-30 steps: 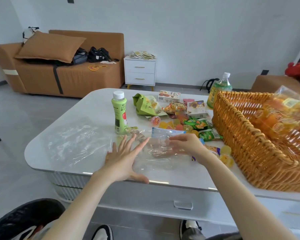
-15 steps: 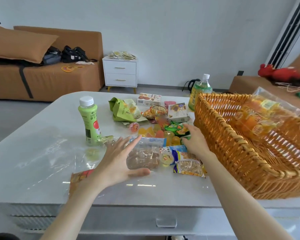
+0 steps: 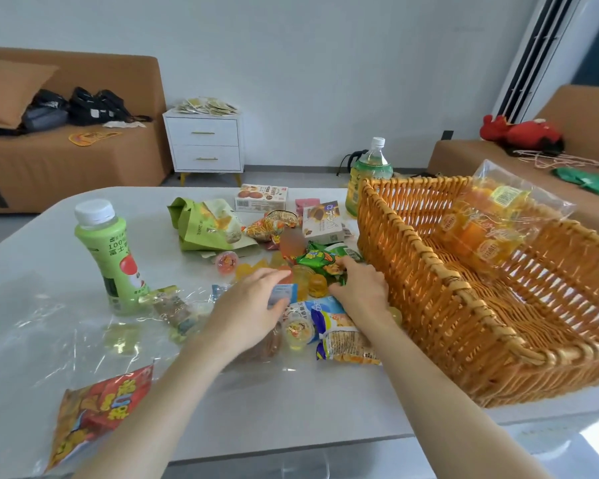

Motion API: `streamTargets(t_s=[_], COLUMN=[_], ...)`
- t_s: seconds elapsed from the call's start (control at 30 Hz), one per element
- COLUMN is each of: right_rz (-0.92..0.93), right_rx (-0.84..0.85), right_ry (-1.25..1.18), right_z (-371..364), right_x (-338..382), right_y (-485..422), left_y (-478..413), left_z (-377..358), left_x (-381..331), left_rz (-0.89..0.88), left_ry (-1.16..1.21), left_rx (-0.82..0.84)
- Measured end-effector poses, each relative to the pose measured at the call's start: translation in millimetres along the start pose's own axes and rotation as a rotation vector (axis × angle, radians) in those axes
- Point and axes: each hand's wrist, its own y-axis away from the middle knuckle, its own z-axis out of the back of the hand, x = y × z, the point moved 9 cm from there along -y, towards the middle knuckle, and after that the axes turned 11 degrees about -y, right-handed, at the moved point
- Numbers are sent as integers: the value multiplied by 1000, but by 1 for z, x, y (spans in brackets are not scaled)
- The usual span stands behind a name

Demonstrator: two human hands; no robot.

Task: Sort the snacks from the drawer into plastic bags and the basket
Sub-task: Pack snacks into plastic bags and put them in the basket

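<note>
Left hand pinches a small blue-and-white piece between fingers and thumb; packet or bag edge, cannot tell which. Right hand has its fingers bent over the green packets, fingertips touching them. Whether it actually holds one cannot be told. Both hands are over the snack heap mid-table, just left of the wicker basket.

Counts:
- Bottles, two: a green juice bottle upright at left, and a tea bottle behind the basket's far corner.
- Boxes, two: egg-print box and brown-print box, both at the heap's far side.
- Green packets, two, overlapping.
- Green pouch, one.
- Orange noodle packet, one.
- Blue-and-yellow cracker packet, one, beside the right forearm.
- Jelly cups, three plain: pink, amber and a lidded one — others between the hands are too blurred to count.
- Basket, one, holding one clear bag of orange packs.
- Clear plastic bag flat at near left, with one red snack packet at its near end.
</note>
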Motion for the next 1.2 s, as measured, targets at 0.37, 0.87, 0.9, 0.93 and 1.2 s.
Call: streamTargets(t_s=[0.37,0.87,0.9,0.93,1.2], right_rz=[20,5,15,19,25], right_rx=[-56,-137,-144,-155,-297], right_ry=[-129,-275,-332,-401,-813], right_z=[11,20,21,22,57], right_x=[-8,-6,-4,-2,17], right_y=[9,1,-1,-1,18], left_y=[-64,-107,-106,-105,-85], left_z=[-21,-48,-44,-39,10], left_x=[0,32,33,34,39], left_rz=[110,406,408,412,447], left_ry=[-202,194,221,244,552], left_rx=[57,-13,-29,-47,-209])
